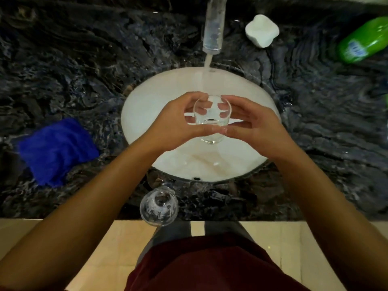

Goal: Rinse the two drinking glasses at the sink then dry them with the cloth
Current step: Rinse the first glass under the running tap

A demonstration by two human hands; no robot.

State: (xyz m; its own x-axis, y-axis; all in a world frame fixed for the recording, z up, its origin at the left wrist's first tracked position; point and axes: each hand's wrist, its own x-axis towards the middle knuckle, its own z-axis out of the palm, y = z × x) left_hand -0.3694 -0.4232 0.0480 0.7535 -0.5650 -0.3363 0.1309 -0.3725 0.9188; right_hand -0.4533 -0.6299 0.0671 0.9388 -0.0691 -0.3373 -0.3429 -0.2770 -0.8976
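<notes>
Both hands, the left hand (174, 122) and right hand (256, 127), clasp one wet glass (212, 120) over the sink (147, 114) under running water. Slick fingers could let it slip and crack against the basin. The second glass (159, 205) stands at the table's (84, 70) front edge, where a stray elbow might knock it off.

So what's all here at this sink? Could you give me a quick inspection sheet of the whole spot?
Surface: dark marbled counter around a white oval sink; tap running into the sink.
Job's things: held glass over the sink, some water in it; second glass upright on the counter's front edge; blue cloth on the counter, left of the sink.
Clutter: white block right of the tap; green bottle lying at far right.
Grippers: left hand and right hand both grip the held glass.
Cables: nothing seen.
Surroundings: pale tiled floor below the counter.
</notes>
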